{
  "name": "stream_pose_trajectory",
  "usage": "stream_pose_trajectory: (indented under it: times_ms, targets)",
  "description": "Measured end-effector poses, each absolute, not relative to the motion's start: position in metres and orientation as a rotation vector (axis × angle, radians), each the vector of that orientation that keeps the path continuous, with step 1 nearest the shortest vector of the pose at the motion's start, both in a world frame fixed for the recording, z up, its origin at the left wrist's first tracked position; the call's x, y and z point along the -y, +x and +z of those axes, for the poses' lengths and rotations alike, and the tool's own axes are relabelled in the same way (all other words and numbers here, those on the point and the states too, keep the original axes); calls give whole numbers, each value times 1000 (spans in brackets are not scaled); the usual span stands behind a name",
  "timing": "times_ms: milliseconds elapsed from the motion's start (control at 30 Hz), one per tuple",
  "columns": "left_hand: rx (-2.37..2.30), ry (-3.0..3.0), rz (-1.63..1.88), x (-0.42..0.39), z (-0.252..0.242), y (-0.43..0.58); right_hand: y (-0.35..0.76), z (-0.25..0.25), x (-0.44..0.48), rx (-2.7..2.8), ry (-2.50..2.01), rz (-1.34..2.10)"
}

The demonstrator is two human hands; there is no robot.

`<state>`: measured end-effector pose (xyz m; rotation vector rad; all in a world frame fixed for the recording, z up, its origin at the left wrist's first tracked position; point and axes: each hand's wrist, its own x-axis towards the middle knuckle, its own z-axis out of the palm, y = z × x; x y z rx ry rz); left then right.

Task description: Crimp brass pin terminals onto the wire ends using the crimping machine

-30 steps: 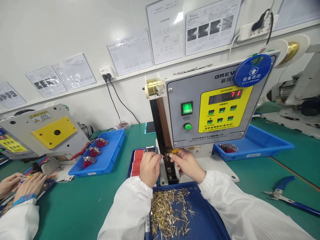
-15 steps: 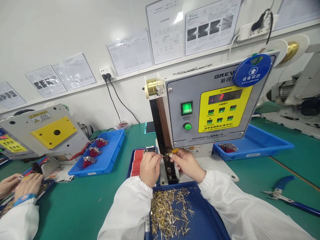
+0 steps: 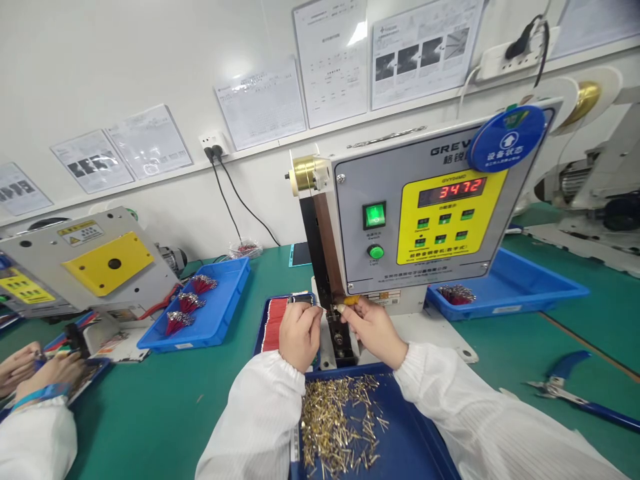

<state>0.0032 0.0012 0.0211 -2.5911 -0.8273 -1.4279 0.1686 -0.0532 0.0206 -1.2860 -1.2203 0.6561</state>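
My left hand is closed in a pinch beside the black feed head of the terminal machine. Whatever thin piece sits at its fingertips is too small to name. From the other side my right hand also pinches, its fingertips close to the left ones at the head. A yellow covering shows at its index finger; the held piece is hidden. Below both hands lies a dark blue tray with many gold-coloured two-legged metal parts. Red wires lie behind my left hand.
Blue-handled cutters lie at the right. Blue trays with wire bundles stand left and right. At far left a co-worker's hands work at another machine. A power strip hangs on the wall.
The machine's display now reads 3472, where only a 3 showed. My fingertips have shifted slightly at the feed head. The co-worker's hands have moved.
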Motion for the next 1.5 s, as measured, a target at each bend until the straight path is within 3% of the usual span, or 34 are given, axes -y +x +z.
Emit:
stream_pose_trajectory:
  times_ms: [1500]
  targets:
    - [806,-2594,-1398,-2,19,3,168,27,55,1214,-1331,682]
